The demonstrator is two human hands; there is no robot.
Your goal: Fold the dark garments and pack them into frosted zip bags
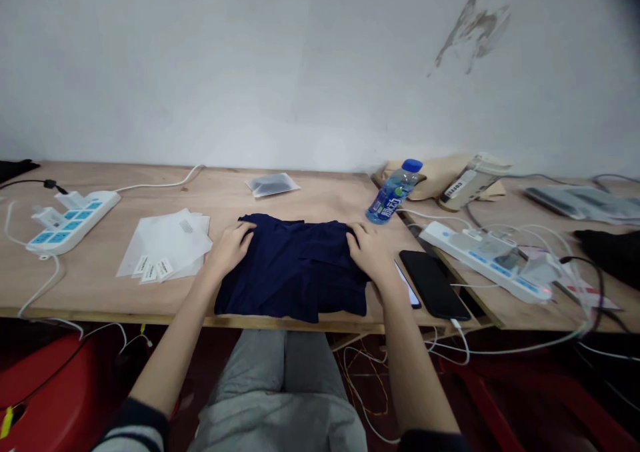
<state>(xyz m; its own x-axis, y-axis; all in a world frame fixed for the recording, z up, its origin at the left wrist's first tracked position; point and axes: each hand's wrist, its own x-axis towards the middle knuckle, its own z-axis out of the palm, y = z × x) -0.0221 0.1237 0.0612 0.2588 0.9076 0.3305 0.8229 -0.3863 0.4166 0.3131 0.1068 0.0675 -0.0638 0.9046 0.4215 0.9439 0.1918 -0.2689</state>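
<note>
A dark navy garment [295, 269] lies folded on the wooden table [100, 272] right in front of me. My left hand [230, 247] rests on its left edge with the fingers curled over the cloth. My right hand [369, 251] presses on its right edge, fingers bent onto the fabric. Both hands touch the garment from opposite sides.
A stack of clear plastic bags with white labels [167, 245] lies left of the garment, with a blue-and-white power strip [73, 222] beyond. A black phone [433, 282], a water bottle [393, 195], a second power strip [485, 255] and cables lie to the right. A small packet [271, 184] sits behind.
</note>
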